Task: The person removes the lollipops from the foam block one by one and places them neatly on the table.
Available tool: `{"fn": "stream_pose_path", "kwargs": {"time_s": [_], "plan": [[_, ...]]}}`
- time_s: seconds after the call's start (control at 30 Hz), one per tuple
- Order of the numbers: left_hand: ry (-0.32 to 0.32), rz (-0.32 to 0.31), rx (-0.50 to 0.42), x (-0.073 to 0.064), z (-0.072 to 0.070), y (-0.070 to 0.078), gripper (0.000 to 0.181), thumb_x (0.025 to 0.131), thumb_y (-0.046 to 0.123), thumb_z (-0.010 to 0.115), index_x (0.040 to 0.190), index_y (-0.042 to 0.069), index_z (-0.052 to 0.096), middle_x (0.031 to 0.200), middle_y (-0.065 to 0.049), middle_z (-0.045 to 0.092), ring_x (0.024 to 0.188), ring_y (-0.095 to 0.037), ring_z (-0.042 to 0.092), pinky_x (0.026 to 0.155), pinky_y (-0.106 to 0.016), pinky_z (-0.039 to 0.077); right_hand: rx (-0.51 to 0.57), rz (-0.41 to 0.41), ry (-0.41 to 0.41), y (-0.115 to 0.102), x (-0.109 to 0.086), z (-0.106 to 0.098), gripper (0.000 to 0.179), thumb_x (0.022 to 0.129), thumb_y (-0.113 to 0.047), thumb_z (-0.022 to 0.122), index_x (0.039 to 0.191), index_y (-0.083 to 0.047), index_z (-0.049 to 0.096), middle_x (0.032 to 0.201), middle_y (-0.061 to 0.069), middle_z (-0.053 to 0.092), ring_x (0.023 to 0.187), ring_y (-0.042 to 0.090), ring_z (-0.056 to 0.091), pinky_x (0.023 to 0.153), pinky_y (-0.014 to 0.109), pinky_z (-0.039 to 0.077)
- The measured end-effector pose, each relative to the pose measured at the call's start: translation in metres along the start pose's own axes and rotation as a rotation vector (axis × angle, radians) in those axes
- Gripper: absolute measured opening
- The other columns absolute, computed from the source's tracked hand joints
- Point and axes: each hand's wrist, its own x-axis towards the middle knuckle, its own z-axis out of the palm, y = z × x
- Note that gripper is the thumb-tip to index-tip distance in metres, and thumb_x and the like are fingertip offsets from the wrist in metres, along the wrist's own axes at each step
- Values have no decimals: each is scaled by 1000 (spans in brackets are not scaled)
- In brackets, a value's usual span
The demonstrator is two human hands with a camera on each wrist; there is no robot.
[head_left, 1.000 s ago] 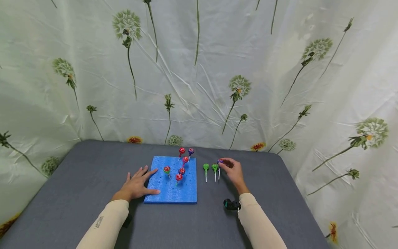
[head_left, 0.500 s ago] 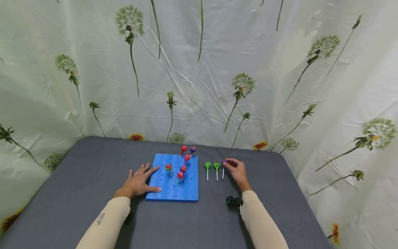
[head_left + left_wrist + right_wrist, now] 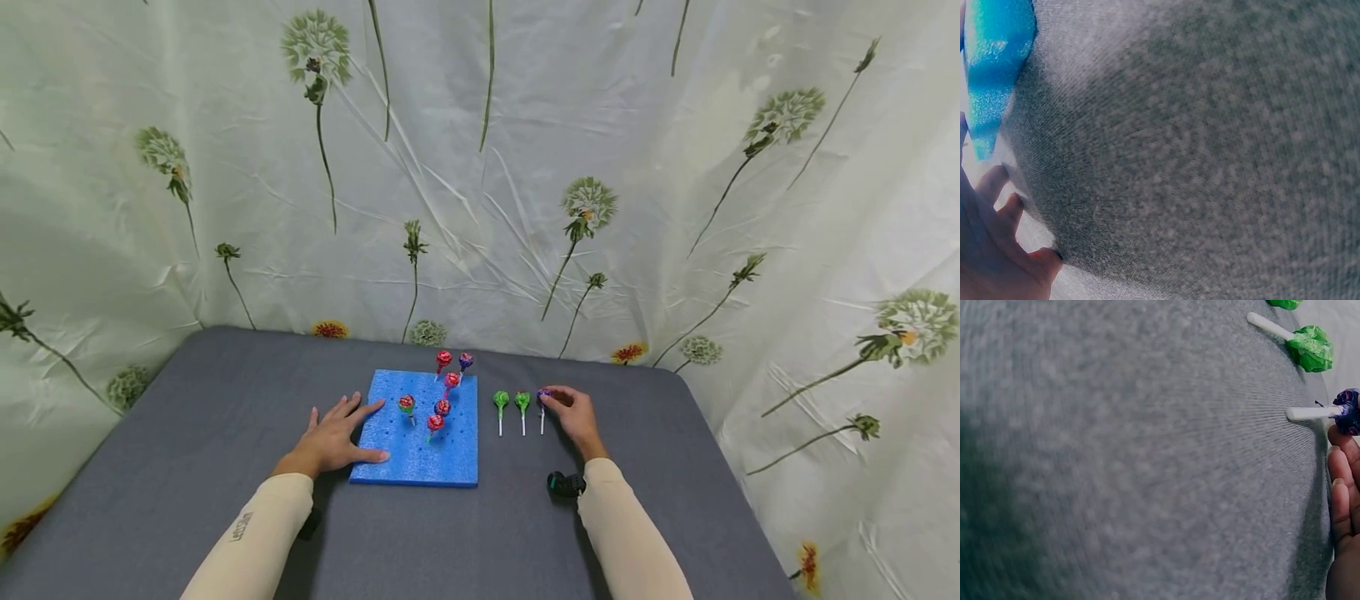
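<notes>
My right hand (image 3: pixel 573 417) pinches the wrapped head of a purple lollipop (image 3: pixel 1347 412), partly covering it in the head view. The lollipop's white stick points toward me, down at the table. To its left, two green lollipops (image 3: pixel 522 402) lie side by side with sticks the same way. My left hand (image 3: pixel 330 440) rests with spread fingers at the left edge of a blue foam board (image 3: pixel 412 467), thumb and index finger over it. Several lollipops stand upright in the board, including a red one (image 3: pixel 436 422) and a purple one (image 3: pixel 466 361) at the back corner.
Small holes dot the blue board. A grey cloth covers the table (image 3: pixel 480 542). Behind it hangs a white curtain (image 3: pixel 480 250) printed with dandelions. A black wrist device (image 3: pixel 564 485) sits by the right sleeve.
My right hand has shifted the purple lollipop a little to the right, away from the green ones, and its stick has straightened alongside theirs. My left hand stays on the board.
</notes>
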Motion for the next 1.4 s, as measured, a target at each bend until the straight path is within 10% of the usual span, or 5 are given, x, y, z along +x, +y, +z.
{"fn": "stream_pose_path", "kwargs": {"time_s": [1.4], "plan": [[-3,0,-2,0,0,1,100,71,68,71,150,19,35,155,-28,19,142,-48,12,106,-72,-3,5,28,72,7,0,8,23,86,-10,73,106,2,70,93,11,67,76,11,54,64,22,43]]}}
